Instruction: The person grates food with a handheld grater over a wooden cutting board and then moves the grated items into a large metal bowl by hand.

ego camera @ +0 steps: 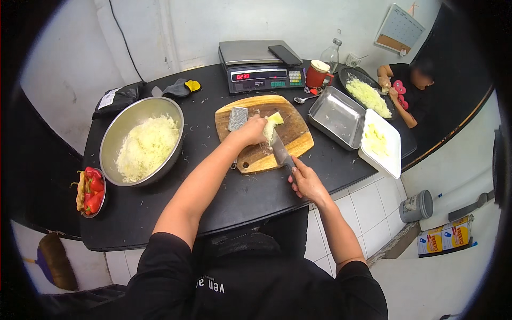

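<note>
My left hand (255, 130) grips a pale green-yellow vegetable piece (275, 119) above the wooden cutting board (296, 116). In my right hand (306, 179) is the dark handle of a kitchen knife (281, 150), its blade angled up towards the piece. Pale shreds hang where blade and vegetable meet. Left of the piece, a metal grater (238, 118) lies on the board, partly behind my left hand. Further left, a large metal bowl (103, 140) holds a heap of pale shreds (148, 148).
A digital scale (256, 76) bearing a phone (285, 55) stands behind the board. A metal tray (338, 116) and a white tray (394, 144) with pale pieces lie at right, near another person (416, 84). A small bowl holds red peppers (94, 188) at far left.
</note>
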Demonstrator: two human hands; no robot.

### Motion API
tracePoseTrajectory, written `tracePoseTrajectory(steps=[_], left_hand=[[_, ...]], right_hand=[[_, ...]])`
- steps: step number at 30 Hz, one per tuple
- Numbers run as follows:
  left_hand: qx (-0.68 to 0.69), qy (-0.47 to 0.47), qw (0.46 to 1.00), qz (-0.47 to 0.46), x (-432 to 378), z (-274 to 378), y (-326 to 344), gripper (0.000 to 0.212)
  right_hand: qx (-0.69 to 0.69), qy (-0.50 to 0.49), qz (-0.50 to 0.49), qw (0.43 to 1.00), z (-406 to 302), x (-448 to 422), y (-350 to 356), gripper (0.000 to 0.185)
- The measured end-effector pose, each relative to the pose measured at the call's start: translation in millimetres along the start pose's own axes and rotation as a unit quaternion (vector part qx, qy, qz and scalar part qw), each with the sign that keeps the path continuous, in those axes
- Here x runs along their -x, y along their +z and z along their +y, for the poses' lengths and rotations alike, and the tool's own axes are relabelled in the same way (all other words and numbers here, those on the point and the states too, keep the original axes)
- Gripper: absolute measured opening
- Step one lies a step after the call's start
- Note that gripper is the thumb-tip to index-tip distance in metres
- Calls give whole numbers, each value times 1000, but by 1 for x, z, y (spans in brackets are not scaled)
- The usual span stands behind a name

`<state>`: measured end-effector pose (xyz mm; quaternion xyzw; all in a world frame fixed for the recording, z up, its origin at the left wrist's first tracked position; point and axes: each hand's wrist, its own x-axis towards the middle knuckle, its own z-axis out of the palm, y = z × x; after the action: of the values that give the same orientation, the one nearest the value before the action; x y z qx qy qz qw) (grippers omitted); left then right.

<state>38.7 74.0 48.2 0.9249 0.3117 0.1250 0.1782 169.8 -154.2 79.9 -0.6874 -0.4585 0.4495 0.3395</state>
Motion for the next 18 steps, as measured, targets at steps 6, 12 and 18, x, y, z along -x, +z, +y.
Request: tracePoseTrajectory(steps=[6, 12, 18], left_hand=[[78, -10, 992, 97, 2, 2, 2, 47], [110, -36, 973, 198, 11, 11, -60, 48], [52, -77, 942, 322, 76, -20, -158, 51]], right_hand=[[-85, 4, -16, 996, -5, -5, 3, 48], [-42, -45, -8, 998, -64, -3, -12, 45], [9, -142, -77, 987, -154, -14, 17, 44]])
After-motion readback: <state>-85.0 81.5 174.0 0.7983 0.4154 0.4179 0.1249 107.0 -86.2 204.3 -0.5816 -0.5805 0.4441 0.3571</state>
